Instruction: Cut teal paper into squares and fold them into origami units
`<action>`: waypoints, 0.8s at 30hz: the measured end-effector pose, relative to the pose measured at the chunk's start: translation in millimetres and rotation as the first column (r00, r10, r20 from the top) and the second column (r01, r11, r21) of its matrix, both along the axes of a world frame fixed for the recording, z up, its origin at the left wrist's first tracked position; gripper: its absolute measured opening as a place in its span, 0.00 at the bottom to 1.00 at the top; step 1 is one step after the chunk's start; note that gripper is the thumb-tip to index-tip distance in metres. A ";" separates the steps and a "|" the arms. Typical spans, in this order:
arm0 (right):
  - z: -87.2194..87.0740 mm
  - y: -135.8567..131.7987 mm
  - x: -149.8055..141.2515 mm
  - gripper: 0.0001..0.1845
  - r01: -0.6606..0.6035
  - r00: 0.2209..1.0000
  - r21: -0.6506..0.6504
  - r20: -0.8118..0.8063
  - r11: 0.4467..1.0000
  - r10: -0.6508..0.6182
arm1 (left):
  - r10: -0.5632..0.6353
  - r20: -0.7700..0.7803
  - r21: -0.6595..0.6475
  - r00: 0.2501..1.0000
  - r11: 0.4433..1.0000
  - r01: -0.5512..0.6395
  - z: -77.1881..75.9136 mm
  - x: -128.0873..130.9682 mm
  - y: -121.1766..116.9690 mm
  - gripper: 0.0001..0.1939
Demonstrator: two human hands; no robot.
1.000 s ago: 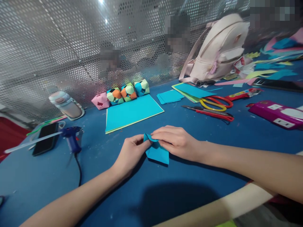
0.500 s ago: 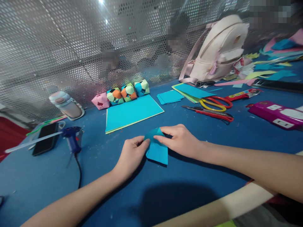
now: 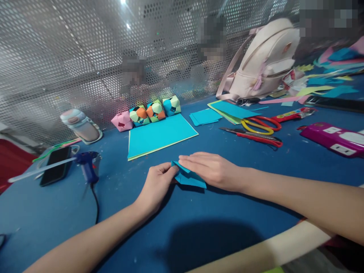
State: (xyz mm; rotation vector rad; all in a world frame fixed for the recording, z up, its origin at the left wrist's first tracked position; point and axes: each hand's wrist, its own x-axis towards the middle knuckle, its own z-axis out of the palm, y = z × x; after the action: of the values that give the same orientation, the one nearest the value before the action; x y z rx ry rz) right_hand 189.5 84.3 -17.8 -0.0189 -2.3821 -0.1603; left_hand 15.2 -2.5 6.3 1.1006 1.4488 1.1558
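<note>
A small piece of blue paper (image 3: 193, 180) is between my two hands, partly folded, its upper flap raised and its lower edge angled toward me. My left hand (image 3: 159, 184) pinches its left end between thumb and fingers. From the right, my right hand (image 3: 212, 168) holds the folded upper part, its fingers stretched along the flap and covering much of it. Beyond my hands lie larger blue sheets (image 3: 162, 136) over pale green ones. A row of folded paper balls, with a pink one (image 3: 122, 121) at the left, stands behind them.
Left are a blue glue gun (image 3: 87, 167), a phone (image 3: 56, 165) and a bottle (image 3: 81, 125). Right are small blue squares (image 3: 205, 116), scissors (image 3: 257, 126), a craft knife (image 3: 258, 139) and a purple power strip (image 3: 332, 138). A backpack (image 3: 261, 60) leans against the mesh panel (image 3: 93, 49).
The blue paper's upper part has been folded over toward me. My right hand has moved slightly left, its fingers now straighter over the flap. My left hand keeps its pinch.
</note>
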 end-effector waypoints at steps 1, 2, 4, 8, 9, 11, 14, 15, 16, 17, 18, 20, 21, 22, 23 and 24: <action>1.5 -0.4 0.5 0.19 0.001 1.000 0.028 0.022 1.000 -0.002 | -0.002 0.001 -0.005 1.000 1.000 0.002 0.2 -0.1 -0.2 0.14; 2.8 -0.9 0.8 0.19 0.009 0.999 0.051 0.040 0.999 -0.012 | -0.007 0.001 -0.008 1.000 1.000 0.007 0.3 -0.3 -0.4 0.14; 4.4 -1.7 0.9 0.19 0.031 0.997 0.086 0.061 0.996 -0.036 | -0.014 -0.015 -0.005 1.000 1.000 0.014 0.8 -0.6 -0.9 0.14; 5.9 -3.4 0.2 0.18 0.066 0.995 0.143 0.067 0.988 -0.076 | -0.024 -0.051 0.025 0.998 0.999 0.026 2.4 -0.8 -1.4 0.12; 6.4 -3.8 -0.1 0.18 0.073 0.994 0.154 0.068 0.985 -0.085 | -0.030 -0.052 0.032 0.998 0.999 0.032 3.1 -0.6 -1.4 0.12; 7.3 -4.4 -0.5 0.19 0.086 0.993 0.175 0.069 0.981 -0.099 | -0.034 -0.047 0.041 0.998 0.999 0.036 4.4 0.0 -1.3 0.11; 8.2 -4.4 -0.6 0.19 0.106 0.990 0.194 0.066 0.975 -0.121 | -0.028 -0.024 0.034 0.999 0.999 0.029 5.1 1.0 -1.2 0.12; 8.2 -4.2 -0.5 0.19 0.111 0.990 0.200 0.064 0.974 -0.126 | -0.030 -0.007 0.030 1.000 0.999 0.030 4.6 1.0 -1.1 0.13; 8.2 -4.0 -0.4 0.19 0.115 0.989 0.204 0.065 0.972 -0.130 | -0.034 0.017 0.028 0.999 0.999 0.034 3.7 0.8 -1.1 0.13; 8.0 -3.8 -0.2 0.19 0.116 0.989 0.210 0.068 0.971 -0.133 | -0.042 0.044 0.028 0.998 0.999 0.041 2.3 0.4 -1.1 0.13; 7.8 -3.7 -0.1 0.19 0.116 0.989 0.215 0.067 0.970 -0.134 | -0.049 0.067 0.031 0.997 0.998 0.047 0.8 -0.3 -1.0 0.13; 7.6 -3.6 0.1 0.19 0.111 0.990 0.226 0.058 0.968 -0.127 | -0.056 0.096 0.040 0.994 0.998 0.052 -2.5 -2.1 -0.7 0.14; 7.5 -3.7 0.0 0.18 0.105 0.992 0.229 0.050 0.968 -0.119 | -0.054 0.102 0.043 0.993 0.998 0.050 -3.9 -2.9 -0.6 0.14; 7.5 -3.9 0.0 0.18 0.099 0.993 0.231 0.041 0.968 -0.111 | -0.052 0.105 0.046 0.993 0.998 0.047 -5.0 -3.6 -0.4 0.14; 7.5 -4.0 -0.2 0.18 0.094 0.994 0.232 0.032 0.968 -0.104 | -0.051 0.105 0.047 0.993 0.998 0.046 -5.8 -4.1 -0.3 0.15; 7.6 -4.2 -0.3 0.18 0.090 0.995 0.231 0.027 0.969 -0.099 | -0.053 0.106 0.049 0.993 0.998 0.048 -6.4 -4.4 -0.1 0.15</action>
State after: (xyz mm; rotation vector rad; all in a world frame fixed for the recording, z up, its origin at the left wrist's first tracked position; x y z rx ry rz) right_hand 189.2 80.1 -10.2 -0.0195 -2.3877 -0.4849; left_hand 10.8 -2.6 0.0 1.0839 1.3104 1.2000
